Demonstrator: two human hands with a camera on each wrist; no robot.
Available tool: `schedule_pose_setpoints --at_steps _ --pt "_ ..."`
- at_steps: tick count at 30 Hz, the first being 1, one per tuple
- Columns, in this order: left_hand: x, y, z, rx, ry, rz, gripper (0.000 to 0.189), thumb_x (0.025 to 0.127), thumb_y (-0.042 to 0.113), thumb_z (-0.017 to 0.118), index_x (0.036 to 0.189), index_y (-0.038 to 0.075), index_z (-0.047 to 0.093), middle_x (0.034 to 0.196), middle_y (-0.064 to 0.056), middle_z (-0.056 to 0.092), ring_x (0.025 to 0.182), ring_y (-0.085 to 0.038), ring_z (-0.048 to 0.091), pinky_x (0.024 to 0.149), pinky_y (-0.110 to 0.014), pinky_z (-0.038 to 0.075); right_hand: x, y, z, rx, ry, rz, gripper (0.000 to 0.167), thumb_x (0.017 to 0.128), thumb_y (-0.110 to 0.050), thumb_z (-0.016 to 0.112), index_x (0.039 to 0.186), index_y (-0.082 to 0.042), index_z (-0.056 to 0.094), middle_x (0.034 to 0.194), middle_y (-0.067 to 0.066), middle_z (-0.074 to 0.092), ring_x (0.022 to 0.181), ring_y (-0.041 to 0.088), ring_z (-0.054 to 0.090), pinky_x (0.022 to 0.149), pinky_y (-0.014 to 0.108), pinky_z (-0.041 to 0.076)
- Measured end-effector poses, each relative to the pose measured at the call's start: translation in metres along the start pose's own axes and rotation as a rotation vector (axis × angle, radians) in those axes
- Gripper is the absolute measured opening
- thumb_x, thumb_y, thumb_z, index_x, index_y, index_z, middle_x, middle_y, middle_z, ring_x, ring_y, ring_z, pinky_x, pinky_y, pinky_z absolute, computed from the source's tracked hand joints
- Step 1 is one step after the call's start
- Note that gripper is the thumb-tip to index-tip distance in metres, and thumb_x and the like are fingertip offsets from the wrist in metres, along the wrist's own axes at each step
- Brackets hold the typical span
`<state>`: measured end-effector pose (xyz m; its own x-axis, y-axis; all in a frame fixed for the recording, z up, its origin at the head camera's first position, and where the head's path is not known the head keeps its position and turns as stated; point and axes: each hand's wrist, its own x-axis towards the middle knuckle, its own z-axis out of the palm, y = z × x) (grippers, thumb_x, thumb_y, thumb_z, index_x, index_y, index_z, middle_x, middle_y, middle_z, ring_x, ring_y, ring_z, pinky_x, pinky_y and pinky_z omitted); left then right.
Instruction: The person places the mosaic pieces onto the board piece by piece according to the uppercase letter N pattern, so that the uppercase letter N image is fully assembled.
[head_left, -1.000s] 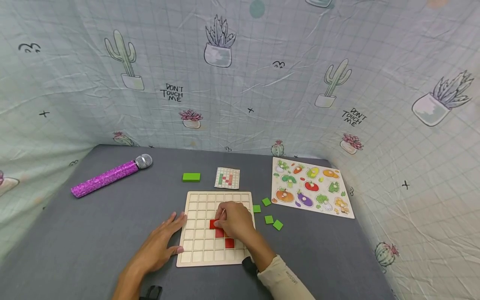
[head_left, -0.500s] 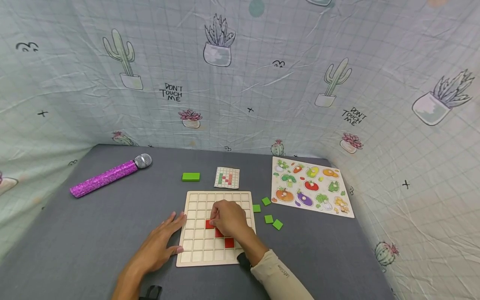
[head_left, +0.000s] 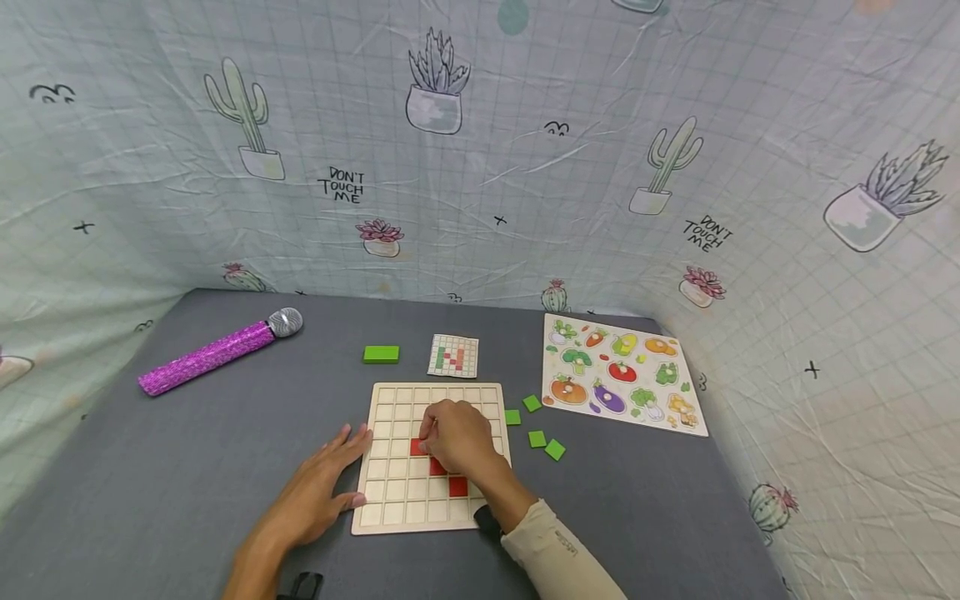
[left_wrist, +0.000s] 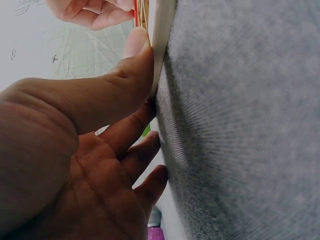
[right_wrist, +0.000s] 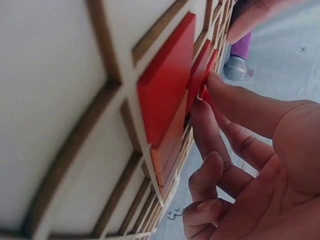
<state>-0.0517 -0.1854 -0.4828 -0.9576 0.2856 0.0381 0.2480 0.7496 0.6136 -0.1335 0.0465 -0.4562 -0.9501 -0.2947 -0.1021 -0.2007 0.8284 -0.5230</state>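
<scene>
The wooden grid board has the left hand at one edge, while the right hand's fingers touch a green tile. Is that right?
Not quite: the tile that the right hand touches is red, not green, as the head view shows. The left hand is at one edge of the wooden grid board.

The grid board looks wooden, the red tiles smooth.

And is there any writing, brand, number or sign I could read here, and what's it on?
"DON'T TOUCH ME": on the patterned cloth, left of centre in the head view.
"DON'T TOUCH ME": again on the cloth, farther right.
"+": small plus-like marks printed on the cloth.
Right sleeve: small lettering, too blurred to read.
Pattern card and vegetable board: no readable text.
I can make out no numbers or brands.
</scene>
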Motion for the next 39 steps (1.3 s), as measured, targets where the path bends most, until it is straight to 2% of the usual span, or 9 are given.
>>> schedule_pose_setpoints --at_steps 5,9,14,18,24,28,33,39 --pt "0.001 0.001 0.000 0.000 -0.009 -0.013 0.087 0.082 0.007 0.088 0.159 0.003 0.048 0.169 -0.015 0.043 0.158 -0.048 0.033 0.124 -0.070 0.029 -0.003 0.009 -0.006 0.062 -0.009 -0.053 0.014 0.082 -0.012 0.090 0.082 -0.020 0.079 0.065 -0.011 0.061 0.069 0.006 0.053 0.057 0.025 0.042" --pt "0.001 0.001 -0.001 -0.006 -0.015 -0.016 0.086 0.083 0.005 0.087 0.159 0.002 0.047 0.169 -0.015 0.042 0.159 -0.047 0.031 0.125 -0.070 0.027 -0.004 0.020 -0.012 0.129 0.019 -0.116 0.013 0.083 -0.010 0.090 0.087 -0.018 0.079 0.071 -0.011 0.065 0.068 0.003 0.057 0.063 0.023 0.046" --pt "0.000 0.000 -0.001 -0.007 -0.010 -0.013 0.086 0.083 0.005 0.087 0.159 0.003 0.047 0.169 -0.015 0.042 0.159 -0.047 0.031 0.124 -0.070 0.028 -0.004 0.037 -0.022 0.171 0.073 -0.157 0.014 0.084 -0.007 0.088 0.093 -0.015 0.080 0.076 -0.008 0.070 0.079 0.013 0.066 0.069 0.026 0.049" --pt "0.001 0.000 0.000 -0.006 -0.010 -0.014 0.087 0.083 0.006 0.087 0.159 0.004 0.047 0.169 -0.014 0.042 0.159 -0.047 0.032 0.124 -0.071 0.028 -0.005 0.053 -0.031 0.193 0.092 -0.151 0.016 0.084 -0.009 0.090 0.096 -0.013 0.080 0.082 -0.004 0.074 0.080 0.017 0.067 0.068 0.027 0.050" --pt "0.001 0.000 0.000 0.000 -0.012 -0.010 0.086 0.082 0.006 0.087 0.159 0.004 0.048 0.169 -0.014 0.043 0.159 -0.047 0.032 0.124 -0.070 0.028 -0.006 0.074 -0.045 0.215 0.122 -0.110 0.019 0.083 -0.008 0.090 0.098 -0.012 0.080 0.090 0.001 0.078 0.071 0.010 0.057 0.064 0.026 0.048" --pt "0.001 0.000 -0.001 0.000 -0.015 -0.014 0.086 0.083 0.006 0.087 0.159 0.004 0.048 0.169 -0.014 0.042 0.159 -0.047 0.031 0.125 -0.070 0.028 -0.008 0.087 -0.052 0.201 0.168 -0.101 0.022 0.080 -0.006 0.092 0.098 -0.012 0.080 0.090 0.002 0.079 0.074 0.009 0.060 0.065 0.025 0.049" --pt "0.001 -0.001 -0.001 0.002 -0.014 -0.010 0.085 0.082 0.006 0.087 0.158 0.003 0.049 0.169 -0.015 0.043 0.159 -0.048 0.032 0.123 -0.072 0.029 -0.010 0.101 -0.058 0.201 0.181 -0.072 0.023 0.079 -0.004 0.093 0.096 -0.010 0.080 0.090 0.003 0.078 0.076 0.010 0.064 0.068 0.026 0.052" --pt "0.002 0.000 -0.001 0.003 -0.029 -0.019 0.086 0.083 0.007 0.087 0.159 0.004 0.048 0.169 -0.014 0.042 0.159 -0.048 0.031 0.122 -0.073 0.030 -0.012 0.118 -0.057 0.207 0.198 -0.028 0.025 0.076 -0.001 0.094 0.095 -0.011 0.079 0.090 0.005 0.078 0.078 0.018 0.066 0.069 0.027 0.051"
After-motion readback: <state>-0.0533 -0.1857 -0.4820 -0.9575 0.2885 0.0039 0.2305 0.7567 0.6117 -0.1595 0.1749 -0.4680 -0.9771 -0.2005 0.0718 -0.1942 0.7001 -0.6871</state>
